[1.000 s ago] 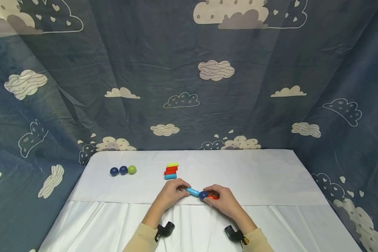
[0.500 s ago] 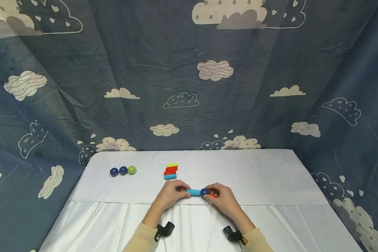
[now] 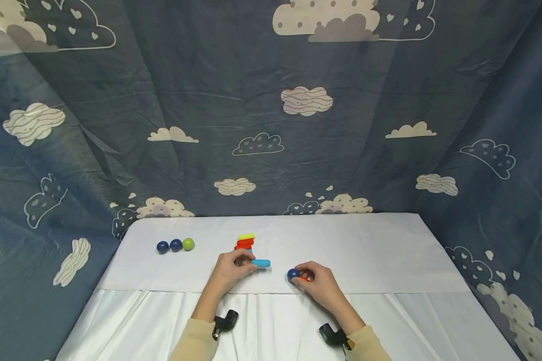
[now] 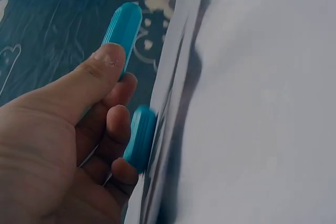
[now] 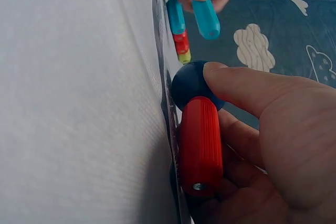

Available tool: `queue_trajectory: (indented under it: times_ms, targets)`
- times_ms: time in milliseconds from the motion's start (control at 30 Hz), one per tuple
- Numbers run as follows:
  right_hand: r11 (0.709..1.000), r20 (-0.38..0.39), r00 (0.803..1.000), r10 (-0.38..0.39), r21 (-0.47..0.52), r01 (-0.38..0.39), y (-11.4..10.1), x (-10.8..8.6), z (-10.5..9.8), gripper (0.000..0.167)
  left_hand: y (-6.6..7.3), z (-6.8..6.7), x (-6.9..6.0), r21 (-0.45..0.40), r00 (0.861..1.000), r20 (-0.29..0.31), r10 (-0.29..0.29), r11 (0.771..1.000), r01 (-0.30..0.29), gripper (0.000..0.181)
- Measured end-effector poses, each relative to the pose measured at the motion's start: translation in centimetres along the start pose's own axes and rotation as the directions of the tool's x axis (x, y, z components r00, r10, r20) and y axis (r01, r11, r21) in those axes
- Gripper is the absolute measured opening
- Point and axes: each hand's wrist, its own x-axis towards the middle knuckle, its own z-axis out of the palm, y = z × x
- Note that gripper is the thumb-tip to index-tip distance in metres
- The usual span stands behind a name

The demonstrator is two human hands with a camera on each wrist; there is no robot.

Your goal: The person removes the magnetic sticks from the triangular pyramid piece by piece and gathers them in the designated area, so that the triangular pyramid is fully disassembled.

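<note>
My left hand (image 3: 228,269) pinches a light blue ridged rod (image 3: 262,263) between thumb and fingers, just in front of the stack of rods. In the left wrist view, a second light blue rod (image 4: 140,136) lies close beside the lower fingers. My right hand (image 3: 319,285) grips a dark blue ball (image 3: 292,274), thumb pressed on it. A red ridged rod (image 5: 200,145) touches the ball and points back toward the palm; its near end shows a small metallic tip. A gap separates the held blue rod from the ball.
Behind my left hand, red rods (image 3: 245,242) and a yellow rod (image 3: 246,236) lie in a row on the white tablecloth (image 3: 352,250). Farther left sit two dark blue balls (image 3: 175,244) and a green ball (image 3: 188,244). A cloud-patterned curtain (image 3: 198,165) hangs behind and at the sides.
The light blue rod, earlier against the dark blue ball, has come apart from it. My left hand has carried it left and back toward the row of rods. The right hand has barely moved.
</note>
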Motion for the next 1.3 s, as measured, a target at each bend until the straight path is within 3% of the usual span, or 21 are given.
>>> queue_trajectory:
  times_ms: [333, 767, 1133, 1200, 1300]
  targets:
    - [1.0, 0.011, 1.0, 0.003, 0.013, -0.003, 0.0, 0.0, -0.1, 0.026, -1.2, -2.8, 0.0, 0.128, 0.992, -0.116, -0.054, 0.989, 0.069, 0.016]
    - [1.0, 0.014, 1.0, 0.011, 0.017, -0.011, -0.1, 0.0, -0.1, 0.026, -1.6, -2.8, 0.3, 0.197, 0.985, -0.146, -0.091, 0.973, 0.119, 0.017]
    - [1.0, 0.014, 1.0, 0.001, 0.03, -0.002, -0.1, -0.1, -0.1, 0.026, -1.5, -2.7, 0.5, 0.201, 0.987, -0.148, -0.062, 0.975, 0.091, 0.021]
    - [1.0, 0.016, 1.0, -0.003, 0.031, 0.003, 0.0, -0.1, -0.1, 0.026, -1.3, -2.7, 0.4, 0.187, 0.987, -0.156, -0.023, 0.981, 0.052, 0.021]
    - [0.999, 0.02, 1.0, -0.013, 0.037, 0.013, 0.1, -0.1, -0.1, 0.027, -1.2, -2.3, 0.3, 0.166, 0.982, -0.169, 0.087, 0.984, -0.059, 0.024]
